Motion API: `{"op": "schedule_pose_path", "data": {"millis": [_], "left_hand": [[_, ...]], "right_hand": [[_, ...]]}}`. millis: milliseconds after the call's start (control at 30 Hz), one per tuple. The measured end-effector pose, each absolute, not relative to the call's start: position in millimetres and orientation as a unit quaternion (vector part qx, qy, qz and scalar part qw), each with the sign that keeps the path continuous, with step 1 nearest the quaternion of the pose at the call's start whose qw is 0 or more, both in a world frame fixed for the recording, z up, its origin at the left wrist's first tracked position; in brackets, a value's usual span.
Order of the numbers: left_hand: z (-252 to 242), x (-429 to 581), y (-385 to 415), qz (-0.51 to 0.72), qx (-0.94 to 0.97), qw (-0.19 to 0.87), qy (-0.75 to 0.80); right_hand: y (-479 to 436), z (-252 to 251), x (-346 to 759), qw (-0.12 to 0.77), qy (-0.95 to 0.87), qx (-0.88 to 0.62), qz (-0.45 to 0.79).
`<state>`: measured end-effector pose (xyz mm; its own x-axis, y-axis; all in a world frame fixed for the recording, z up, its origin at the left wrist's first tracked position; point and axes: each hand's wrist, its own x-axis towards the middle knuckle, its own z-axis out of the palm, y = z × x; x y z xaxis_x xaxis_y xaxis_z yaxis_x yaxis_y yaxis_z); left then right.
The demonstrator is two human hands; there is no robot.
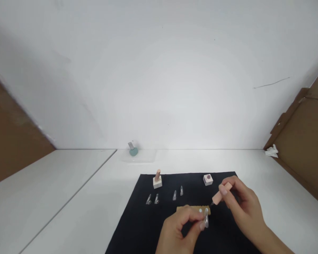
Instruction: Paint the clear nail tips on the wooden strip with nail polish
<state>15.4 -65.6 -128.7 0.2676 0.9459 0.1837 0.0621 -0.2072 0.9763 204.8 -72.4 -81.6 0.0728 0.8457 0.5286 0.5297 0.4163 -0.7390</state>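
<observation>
Bright, even light, pale glare on the white wall (159, 77), faint shadows by your left hand (173, 234) and right hand (245, 208), bowed edges

- left hand (175, 231): slim, with long, narrow fingers
- right hand (245, 208): the same slim build, with long fingers tapering toward the tips
- fingernails (222, 190): rounded oval shape, trimmed fairly short, smooth with a natural sheen
- right forearm (275, 240): bare and slender, narrowing toward the wrist, cut off by the lower edge of the view
- left wrist (165, 248): bare, only partly in view at the lower edge
</observation>
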Motion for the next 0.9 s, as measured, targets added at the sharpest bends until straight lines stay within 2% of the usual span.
{"op": "schedule_pose_path", "data": {"millis": [167,300,567,733,900], "left_hand": [[-129.8,19.3,-64.1,0.427,0.552,0.585,0.413],[-127.1,21.2,-64.9,0.423,0.528,0.612,0.409],[-126.1,15.6,-64.6,0.439,0.605,0.526,0.406],[-125.3,15.0,-64.3,0.447,0.643,0.495,0.378],[-129.3,14.5,-65.2,0.458,0.675,0.457,0.355]], "right_hand": [[-77.5,-80.6,203.9,0.52,-0.695,-0.466,0.17],[-77.8,-79.5,201.6,0.495,-0.719,-0.459,0.164],[-72.5,-86.9,206.0,0.537,-0.644,-0.521,0.162],[-74.5,-82.7,202.3,0.509,-0.69,-0.473,0.201],[-72.4,-84.9,203.4,0.517,-0.653,-0.526,0.174]]}}
